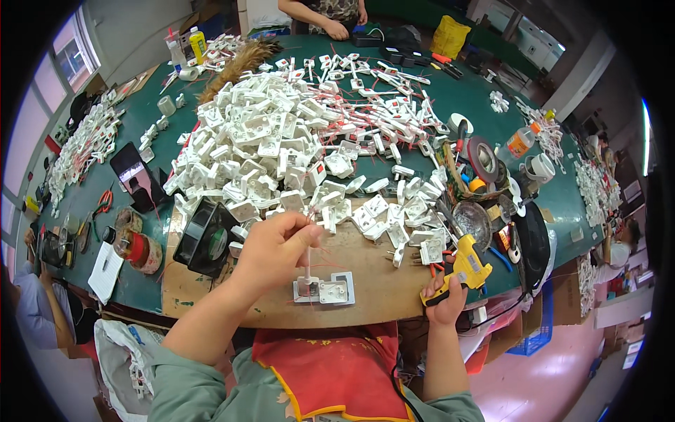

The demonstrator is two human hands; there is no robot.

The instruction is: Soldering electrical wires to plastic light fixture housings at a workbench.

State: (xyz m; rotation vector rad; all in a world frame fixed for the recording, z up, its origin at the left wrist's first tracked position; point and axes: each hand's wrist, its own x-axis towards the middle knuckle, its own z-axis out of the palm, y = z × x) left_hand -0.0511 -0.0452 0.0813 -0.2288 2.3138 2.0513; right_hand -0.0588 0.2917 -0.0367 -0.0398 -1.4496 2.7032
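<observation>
My left hand [278,250] is closed in a pinch on thin red wires above the board. Below it a slim white plastic stem [307,261] stands upright over a small white housing [333,290]. The open-faced housing lies in a pale grey holder [344,277] near the front edge. My right hand [445,304] is wrapped round the handle of a yellow pistol-grip soldering gun [467,269]. Its long metal tip points away and to the left, beside a round metal dish [472,224]. The tip touches nothing that I can make out.
A large heap of white plastic housings [260,133] fills the middle of the green table [450,84], with red-wired parts [380,116] behind it. A black fan [205,238], a jar [140,252] and a phone [133,172] stand left. Across the table is another person's hand [336,29].
</observation>
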